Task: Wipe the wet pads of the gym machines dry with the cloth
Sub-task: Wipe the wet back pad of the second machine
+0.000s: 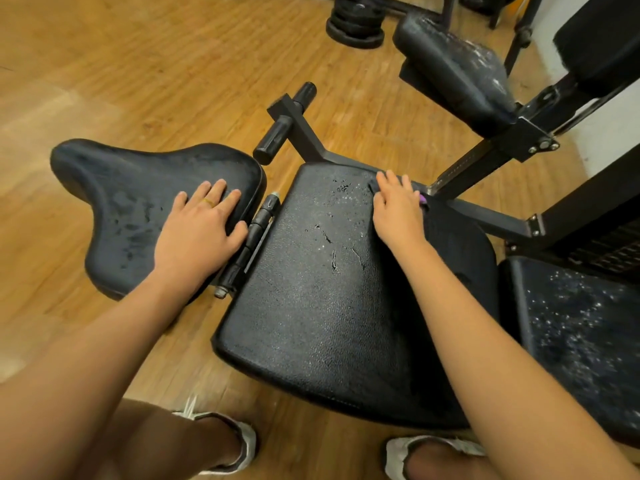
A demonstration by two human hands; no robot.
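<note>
Black gym pads fill the view. My left hand (201, 226) lies flat, fingers spread, on the curved left pad (117, 202), which shows damp smears. My right hand (398, 209) presses with straight fingers on a dark cloth (457, 244) with a small purple tag, spread over the far right part of the large middle pad (304, 299). Water drops and streaks sit on the middle pad just left of that hand. A pad at the right (571, 327) and another at the back (457, 71) are speckled with drops.
The black steel frame (502, 154) runs up to the right, with a handle bar (287, 126) behind the middle pad. A stack of weight plates (356, 22) stands on the wooden floor at the back. My feet in white sandals are below the pad.
</note>
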